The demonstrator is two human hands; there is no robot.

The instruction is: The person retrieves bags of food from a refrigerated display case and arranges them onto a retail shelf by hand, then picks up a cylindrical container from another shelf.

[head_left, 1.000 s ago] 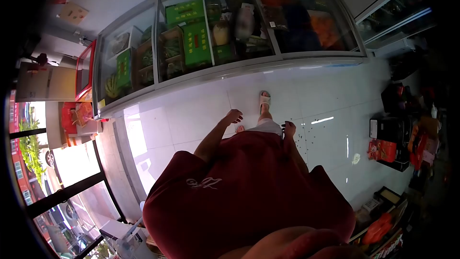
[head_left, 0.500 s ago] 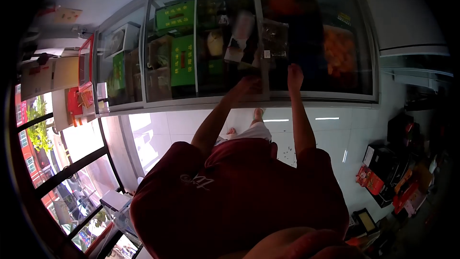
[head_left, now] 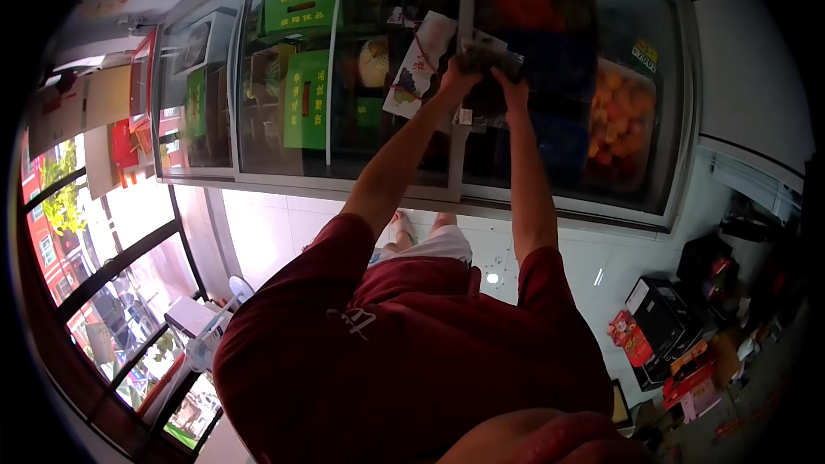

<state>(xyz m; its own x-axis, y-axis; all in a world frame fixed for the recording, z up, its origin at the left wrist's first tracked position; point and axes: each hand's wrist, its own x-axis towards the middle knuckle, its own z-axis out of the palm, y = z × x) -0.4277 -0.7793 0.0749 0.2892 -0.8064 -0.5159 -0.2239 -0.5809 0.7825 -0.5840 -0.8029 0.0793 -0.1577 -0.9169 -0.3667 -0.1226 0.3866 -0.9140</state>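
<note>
My left hand [head_left: 461, 77] and my right hand [head_left: 513, 88] are reached out over a framed display case, close together. Between them is a clear plastic pack with dark contents [head_left: 491, 58]. The fingers of both hands are closed on its near edge, the left hand on its left side and the right hand on its right. What exactly the pack contains is too dark to make out. Just left of my left hand lies a white printed carton [head_left: 421, 64] with red writing and a picture of dark grapes.
Glass panes in a metal frame [head_left: 344, 192] cover the case. Behind them are green cartons [head_left: 306, 125], a round pale fruit in netting [head_left: 373, 63], a blue crate [head_left: 563, 69] and orange fruit [head_left: 620, 112]. Black boxes [head_left: 663, 314] stand on the floor at right.
Both hands have moved forward from the case's near part and closed on the plastic pack. The view has shifted slightly, and the printed carton now looks sharper.
</note>
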